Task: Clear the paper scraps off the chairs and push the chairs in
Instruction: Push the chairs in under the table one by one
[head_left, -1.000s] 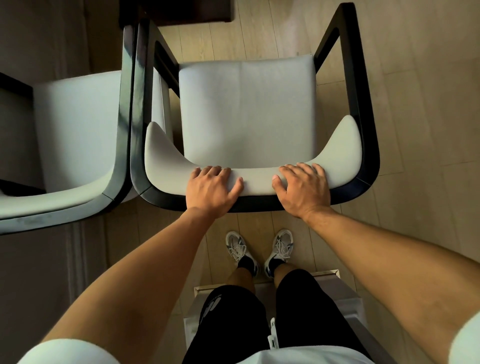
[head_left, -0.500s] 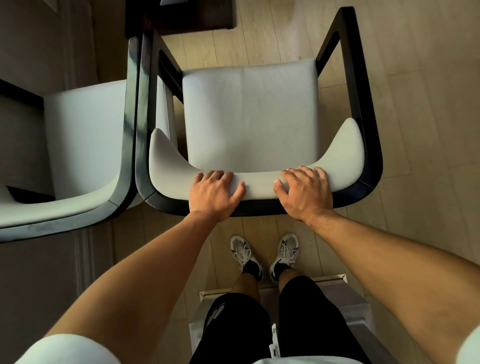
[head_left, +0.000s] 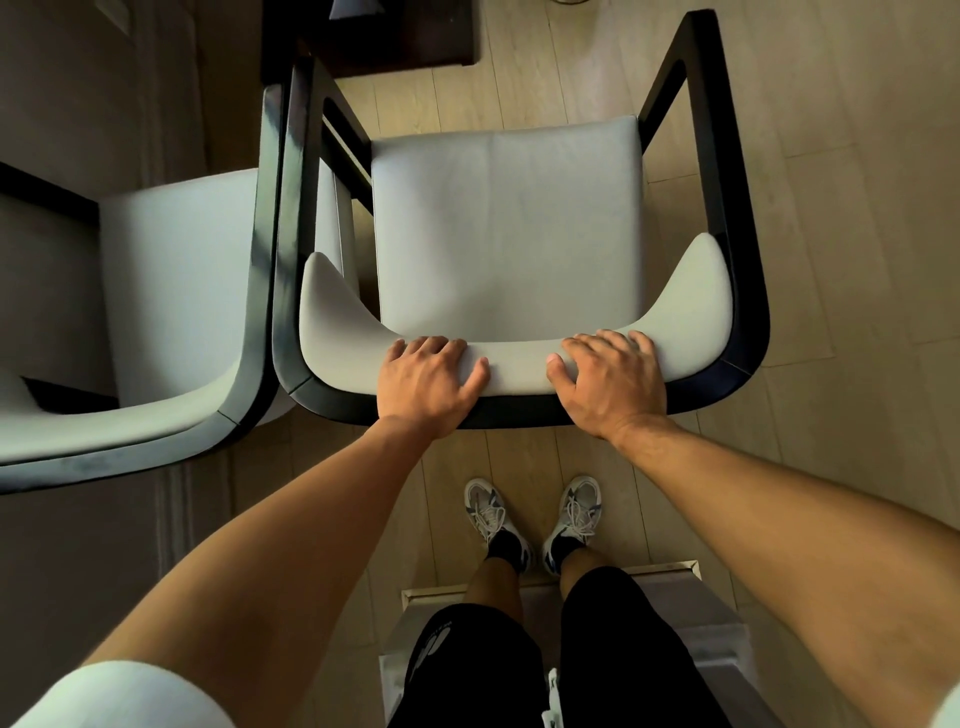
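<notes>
Chair nudged forward, both hands gripping backrest

1. We see our left hand and right hand bare, with no rings, watch or gloves.
2. Both forearms are uncovered up to short white sleeves at the bottom corners of the view.
3. We wear black shorts with a faint printed mark on the left leg.
4. Our feet are in grey-and-white laced sneakers over dark ankle socks.
</notes>
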